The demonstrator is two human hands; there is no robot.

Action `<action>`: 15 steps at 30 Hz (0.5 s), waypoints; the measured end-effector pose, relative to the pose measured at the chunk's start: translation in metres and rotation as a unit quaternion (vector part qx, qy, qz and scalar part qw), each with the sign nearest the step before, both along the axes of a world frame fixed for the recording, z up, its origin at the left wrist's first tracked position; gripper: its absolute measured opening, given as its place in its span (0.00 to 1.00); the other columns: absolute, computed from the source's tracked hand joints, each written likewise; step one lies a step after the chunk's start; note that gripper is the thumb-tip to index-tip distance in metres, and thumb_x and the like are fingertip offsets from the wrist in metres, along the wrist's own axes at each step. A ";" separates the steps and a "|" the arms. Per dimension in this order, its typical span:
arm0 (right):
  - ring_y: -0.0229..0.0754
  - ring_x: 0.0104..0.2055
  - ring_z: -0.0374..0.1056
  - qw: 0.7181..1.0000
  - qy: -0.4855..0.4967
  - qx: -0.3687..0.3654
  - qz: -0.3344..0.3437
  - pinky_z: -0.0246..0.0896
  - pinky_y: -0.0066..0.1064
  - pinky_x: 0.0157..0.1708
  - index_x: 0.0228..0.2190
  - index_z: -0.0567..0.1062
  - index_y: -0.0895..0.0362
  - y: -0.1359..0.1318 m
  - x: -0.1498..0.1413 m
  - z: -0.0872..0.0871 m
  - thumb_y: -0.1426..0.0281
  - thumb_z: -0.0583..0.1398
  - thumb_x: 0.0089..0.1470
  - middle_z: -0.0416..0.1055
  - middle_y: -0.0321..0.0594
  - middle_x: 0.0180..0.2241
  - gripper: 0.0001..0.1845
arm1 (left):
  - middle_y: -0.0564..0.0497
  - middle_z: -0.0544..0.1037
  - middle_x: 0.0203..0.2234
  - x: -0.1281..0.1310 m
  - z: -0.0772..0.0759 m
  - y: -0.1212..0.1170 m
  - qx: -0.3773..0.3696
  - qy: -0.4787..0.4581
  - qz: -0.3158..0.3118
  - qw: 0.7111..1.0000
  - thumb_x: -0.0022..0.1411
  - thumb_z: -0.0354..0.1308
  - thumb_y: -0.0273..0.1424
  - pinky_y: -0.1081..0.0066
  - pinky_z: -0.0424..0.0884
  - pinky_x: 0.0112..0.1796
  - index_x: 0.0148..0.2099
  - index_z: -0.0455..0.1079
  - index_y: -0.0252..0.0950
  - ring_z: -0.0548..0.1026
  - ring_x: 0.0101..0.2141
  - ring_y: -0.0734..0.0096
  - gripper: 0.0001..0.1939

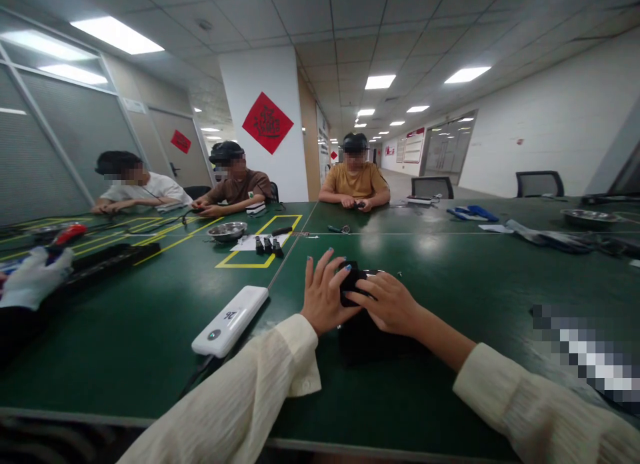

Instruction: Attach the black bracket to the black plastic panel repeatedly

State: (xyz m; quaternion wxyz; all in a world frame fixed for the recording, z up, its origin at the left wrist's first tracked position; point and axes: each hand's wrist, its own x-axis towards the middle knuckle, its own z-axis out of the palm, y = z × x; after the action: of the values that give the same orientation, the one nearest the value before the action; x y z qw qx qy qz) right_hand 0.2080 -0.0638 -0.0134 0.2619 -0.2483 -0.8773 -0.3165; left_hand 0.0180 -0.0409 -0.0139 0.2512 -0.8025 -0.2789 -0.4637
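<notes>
A dark black part [351,283], its exact kind unclear, is between my two hands above the green table [280,391]. My left hand [323,297] grips its left side, thumb low and one fingertip on its upper edge, the other fingers raised and spread. From the right, my right hand [393,305] closes over the same part with bent fingers that hide much of it. Directly under the hands lies a dark area [370,344]; whether it is another black piece or shadow I cannot tell. Behind my right hand, a shiny rim [374,273] shows partly.
A white power bank [230,322] with a cable lies left of my hands. Beyond it are several black parts [267,246] and a metal bowl [227,231]. Green-handled pliers [340,229] lie ahead. At left, a person's gloved hand [37,277] is near a long black piece [117,261]; others sit opposite.
</notes>
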 end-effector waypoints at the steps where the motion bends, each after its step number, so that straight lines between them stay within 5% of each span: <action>1: 0.45 0.46 0.60 1.000 0.005 0.003 0.011 0.55 0.39 0.46 0.49 0.68 0.53 0.000 0.000 0.000 0.76 0.54 0.48 0.68 0.43 0.44 0.25 | 0.42 0.67 0.50 0.000 -0.001 0.000 0.025 -0.012 -0.016 0.999 0.50 0.58 0.42 0.46 0.43 0.56 0.55 0.50 0.40 0.56 0.58 0.53 0.33; 5: 0.43 0.49 0.59 0.998 0.018 0.037 0.040 0.55 0.38 0.48 0.50 0.67 0.48 0.000 0.002 -0.002 0.76 0.54 0.51 0.68 0.39 0.48 0.24 | 0.42 0.67 0.49 0.000 0.000 -0.001 0.046 -0.047 -0.052 0.996 0.47 0.59 0.43 0.46 0.45 0.56 0.56 0.45 0.41 0.60 0.55 0.55 0.38; 11: 0.39 0.39 0.66 0.998 0.010 0.034 0.042 0.61 0.35 0.41 0.47 0.69 0.51 0.000 0.003 0.000 0.74 0.53 0.56 0.70 0.40 0.47 0.17 | 0.38 0.65 0.52 -0.001 0.002 0.002 -0.053 0.007 -0.091 0.994 0.48 0.56 0.50 0.46 0.41 0.56 0.58 0.41 0.38 0.54 0.58 0.52 0.43; 15: 0.44 0.44 0.68 0.972 0.223 -0.072 -0.009 0.63 0.36 0.43 0.48 0.68 0.56 0.005 0.011 0.005 0.69 0.52 0.56 0.71 0.47 0.44 0.17 | 0.36 0.55 0.58 -0.006 0.001 0.007 -0.069 -0.058 -0.090 0.992 0.58 0.44 0.49 0.47 0.45 0.55 0.60 0.40 0.37 0.51 0.60 0.53 0.34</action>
State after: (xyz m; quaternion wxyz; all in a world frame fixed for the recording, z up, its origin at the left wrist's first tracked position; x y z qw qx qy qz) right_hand 0.2189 -0.0587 -0.0080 0.4291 -0.3388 -0.8151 -0.1916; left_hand 0.0118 -0.0340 -0.0132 0.1360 -0.8113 -0.2514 -0.5100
